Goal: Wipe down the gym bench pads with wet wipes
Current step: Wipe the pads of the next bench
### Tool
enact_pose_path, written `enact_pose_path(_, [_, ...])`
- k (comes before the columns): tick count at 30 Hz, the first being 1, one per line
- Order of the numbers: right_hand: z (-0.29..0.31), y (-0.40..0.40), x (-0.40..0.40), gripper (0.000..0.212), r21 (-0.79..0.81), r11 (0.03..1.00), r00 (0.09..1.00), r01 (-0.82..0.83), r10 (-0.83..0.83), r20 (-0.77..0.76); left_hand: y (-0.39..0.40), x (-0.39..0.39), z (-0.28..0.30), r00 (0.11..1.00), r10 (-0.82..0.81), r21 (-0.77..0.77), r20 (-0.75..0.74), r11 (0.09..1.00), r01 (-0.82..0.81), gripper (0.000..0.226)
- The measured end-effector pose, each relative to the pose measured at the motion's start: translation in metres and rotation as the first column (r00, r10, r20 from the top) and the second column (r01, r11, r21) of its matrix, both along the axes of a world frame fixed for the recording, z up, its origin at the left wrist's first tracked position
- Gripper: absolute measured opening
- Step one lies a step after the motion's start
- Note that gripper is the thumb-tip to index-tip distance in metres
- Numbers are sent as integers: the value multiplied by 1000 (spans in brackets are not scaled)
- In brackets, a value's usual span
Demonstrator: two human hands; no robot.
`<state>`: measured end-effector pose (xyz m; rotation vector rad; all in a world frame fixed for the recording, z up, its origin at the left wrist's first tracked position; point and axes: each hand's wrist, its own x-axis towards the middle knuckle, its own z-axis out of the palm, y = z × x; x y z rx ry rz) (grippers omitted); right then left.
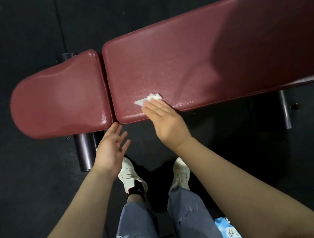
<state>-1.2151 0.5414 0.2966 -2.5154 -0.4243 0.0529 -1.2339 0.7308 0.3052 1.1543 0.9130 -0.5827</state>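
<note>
**A:** Right hand (163,120) flat, fingers straight and together, pressing a white wet wipe (150,99) down onto the long back pad (214,57). No pinch there, the wipe is simply pinned under the fingertips near the pad's near edge, close to its left end.

**B:** And that makes sense, a flat palm spreads pressure, so the wipe drags instead of bunching. The left hand (111,146)?

**A:** Open, palm turned up, fingers loosely spread, holding nothing. It hovers just off the near edge by the gap between the back pad and the shorter seat pad (59,98) on the left. I'd say it's only there for balance.

**B:** What can't we make out?

**A:** Plenty. Most of the wipe sits beneath the fingers, so whether it's folded or crumpled is a guess. The back pad runs out of view on the right, and a shadow darkens that stretch, so wet and dry parts are hard to tell apart.

**B:** That blue pack (228,230) on the floor, near right?

**A:** Half hidden behind the right forearm. Possibly the wipes packet, can't confirm.
</note>
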Motion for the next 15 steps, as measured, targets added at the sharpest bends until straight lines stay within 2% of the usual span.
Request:
enact_pose_path(3, [-2,19,13,50,-71,979,974,-191,180,-134,5,1,-1,999,-26,33,21,999,25,65])
enact_pose_path(5, [-7,29,20,50,-98,949,946,-300,282,-162,7,2,0,997,-66,77,34,995,63,63])
enact_pose_path(9, [-15,43,44,48,-126,800,801,-586,550,-235,10,4,5,987,-148,134,61,981,139,62])
enact_pose_path(11, [-15,42,63,47,-188,656,682,-731,692,-238,12,2,7,983,-171,169,60,973,158,59])
enact_pose_path(15, [-9,40,94,46,-336,210,317,-918,897,-308,17,-2,11,991,-124,201,57,973,111,59])
